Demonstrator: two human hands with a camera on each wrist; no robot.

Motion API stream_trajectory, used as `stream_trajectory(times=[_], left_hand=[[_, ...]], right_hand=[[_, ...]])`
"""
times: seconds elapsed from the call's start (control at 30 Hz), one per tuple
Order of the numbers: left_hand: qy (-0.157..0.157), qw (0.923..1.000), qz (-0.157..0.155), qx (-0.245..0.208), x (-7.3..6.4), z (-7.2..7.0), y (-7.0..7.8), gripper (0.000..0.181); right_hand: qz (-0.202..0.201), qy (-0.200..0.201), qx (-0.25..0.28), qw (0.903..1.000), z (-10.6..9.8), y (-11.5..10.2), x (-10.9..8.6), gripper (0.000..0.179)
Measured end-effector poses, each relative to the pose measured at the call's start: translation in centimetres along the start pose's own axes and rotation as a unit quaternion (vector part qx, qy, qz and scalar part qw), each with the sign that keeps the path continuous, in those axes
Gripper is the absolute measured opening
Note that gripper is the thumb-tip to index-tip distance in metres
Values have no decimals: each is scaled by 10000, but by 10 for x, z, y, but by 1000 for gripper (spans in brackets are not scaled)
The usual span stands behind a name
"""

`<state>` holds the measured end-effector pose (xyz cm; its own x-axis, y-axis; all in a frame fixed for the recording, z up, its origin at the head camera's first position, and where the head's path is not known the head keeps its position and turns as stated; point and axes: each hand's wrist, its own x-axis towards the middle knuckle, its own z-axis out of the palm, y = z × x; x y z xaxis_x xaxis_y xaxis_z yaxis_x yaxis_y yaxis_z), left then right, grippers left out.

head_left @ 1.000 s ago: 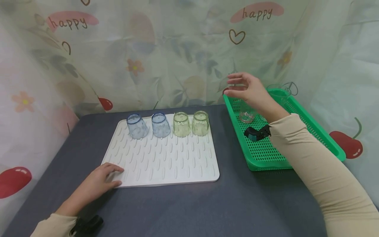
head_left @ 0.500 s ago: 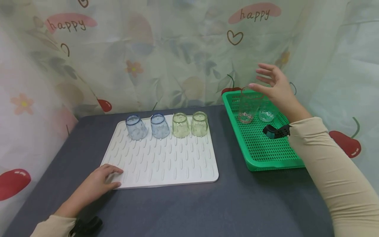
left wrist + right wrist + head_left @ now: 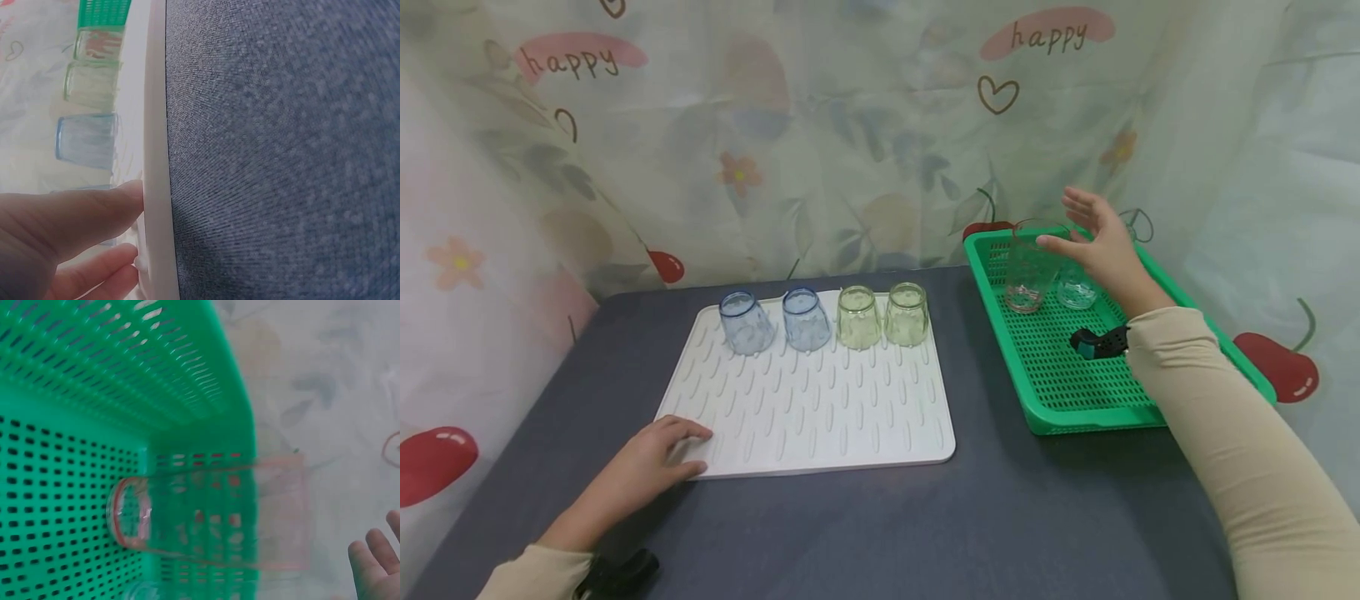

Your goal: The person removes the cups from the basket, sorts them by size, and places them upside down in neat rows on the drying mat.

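My left hand [image 3: 651,454] rests at the front-left corner of a white ribbed drying mat [image 3: 820,408], fingers on its surface. In the left wrist view the thumb [image 3: 119,200] lies at the mat's edge. My right hand [image 3: 1105,250] is over the green basket [image 3: 1030,400], fingers extended and spread, nothing gripped. Its thumb tip overlaps the upper part of a tall pink-tinted clear glass [image 3: 1024,292]. That glass stands upright in the basket's back-left corner. In the right wrist view the fingers [image 3: 369,562] are apart from the glass rim. Beside it stands another clear glass [image 3: 1077,292], partly hidden.
Along the mat's back edge stand two blue glasses [image 3: 747,325] [image 3: 807,321] and two green glasses [image 3: 858,318] [image 3: 907,315]. The dark cloth-covered table [image 3: 880,533] lies in front. A printed curtain [image 3: 850,125] hangs close behind the mat and basket.
My right hand has moved right from above the basket's left rim, then dropped slightly beside the pink-tinted glass. The left hand stays on the mat corner.
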<state>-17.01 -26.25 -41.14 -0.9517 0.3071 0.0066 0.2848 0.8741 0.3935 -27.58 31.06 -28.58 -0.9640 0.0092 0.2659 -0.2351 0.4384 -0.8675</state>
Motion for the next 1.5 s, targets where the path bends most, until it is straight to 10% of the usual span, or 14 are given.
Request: stream_trajectory(times=[1.5], left_hand=[[95,9999,95,4,-1,0,-1,32]], right_hand=[[935,-455,-456,9935,3,31,24,95]])
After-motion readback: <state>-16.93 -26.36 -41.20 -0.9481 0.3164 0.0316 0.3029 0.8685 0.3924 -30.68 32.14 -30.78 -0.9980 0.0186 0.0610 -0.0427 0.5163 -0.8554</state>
